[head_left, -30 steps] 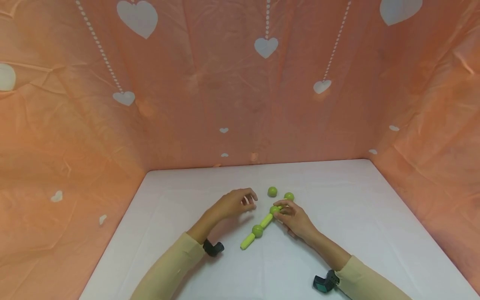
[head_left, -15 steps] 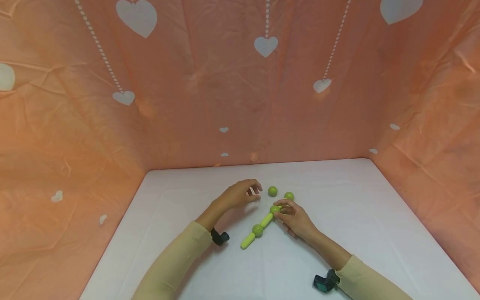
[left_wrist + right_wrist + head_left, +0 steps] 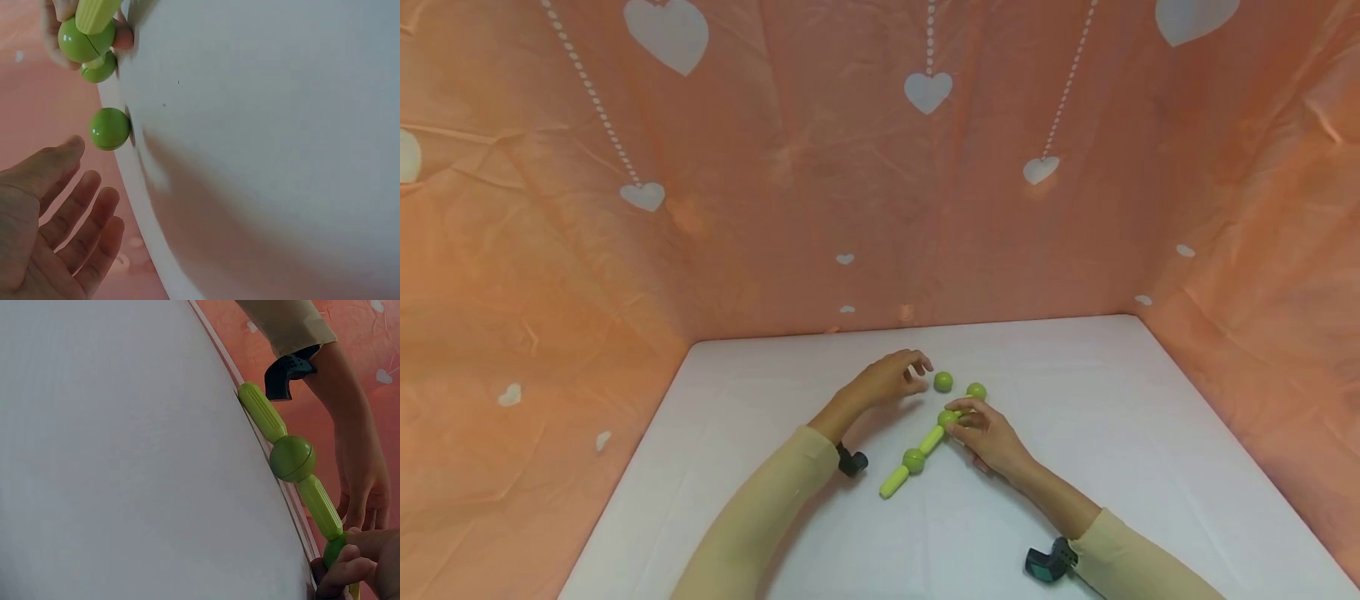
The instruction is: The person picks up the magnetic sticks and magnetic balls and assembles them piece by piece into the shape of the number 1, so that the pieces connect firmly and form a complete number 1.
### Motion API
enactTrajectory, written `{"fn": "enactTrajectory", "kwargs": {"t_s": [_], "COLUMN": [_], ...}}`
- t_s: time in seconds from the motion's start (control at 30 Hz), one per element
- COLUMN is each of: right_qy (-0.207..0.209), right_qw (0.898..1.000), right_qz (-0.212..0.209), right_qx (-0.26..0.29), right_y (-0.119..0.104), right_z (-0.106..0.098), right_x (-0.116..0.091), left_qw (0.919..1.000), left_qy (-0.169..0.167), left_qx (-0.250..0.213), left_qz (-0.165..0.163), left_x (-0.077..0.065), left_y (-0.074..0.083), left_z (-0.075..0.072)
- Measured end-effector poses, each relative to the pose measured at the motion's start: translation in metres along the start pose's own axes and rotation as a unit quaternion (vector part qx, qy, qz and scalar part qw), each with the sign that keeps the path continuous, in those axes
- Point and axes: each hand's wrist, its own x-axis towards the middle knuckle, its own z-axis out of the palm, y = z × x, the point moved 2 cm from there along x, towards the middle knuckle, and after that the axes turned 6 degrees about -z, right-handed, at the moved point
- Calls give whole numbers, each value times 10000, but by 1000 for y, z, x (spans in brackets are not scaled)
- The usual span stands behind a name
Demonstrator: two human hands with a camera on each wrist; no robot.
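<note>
Tabletop booth (image 3: 1075,400), heart-print backdrop (image 3: 820,183)

Left hand (image 3: 53,231): open, fingers straight, just short of a loose green ball (image 3: 109,129), not touching.
Ball: rests on the white table (image 3: 262,144).
Top corner: fingers (image 3: 122,39) pinch a ball-and-rod piece (image 3: 86,34).

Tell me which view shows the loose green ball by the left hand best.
Left wrist view: the loose green ball is large and sharp, apart from the left hand, whose fingers are spread and hold nothing. The head view shows it small just past the fingertips. The right wrist view does not show it.
</note>
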Motion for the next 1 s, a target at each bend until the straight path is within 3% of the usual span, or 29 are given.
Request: {"fn": "enactTrajectory", "kwargs": {"t_s": [0.17, 0.4, 1.0], "right_qy": [84, 12, -42], "right_qw": [9999, 9997, 9992], "right_qz": [-46, -220, -399], "right_qx": [-137, -123, 54], "right_y": [0, -1, -1], "right_z": [1, 1, -1], "right_x": [1, 1, -2], "left_qw": [9999, 9997, 9972], "left_qy": [-86, -179, -535], "left_qx": [46, 130, 433], "left_qz": [-57, -45, -301], "left_x": [8, 20, 32], "left_y": [3, -2, 7], "left_z": [-2, 7, 18]}}
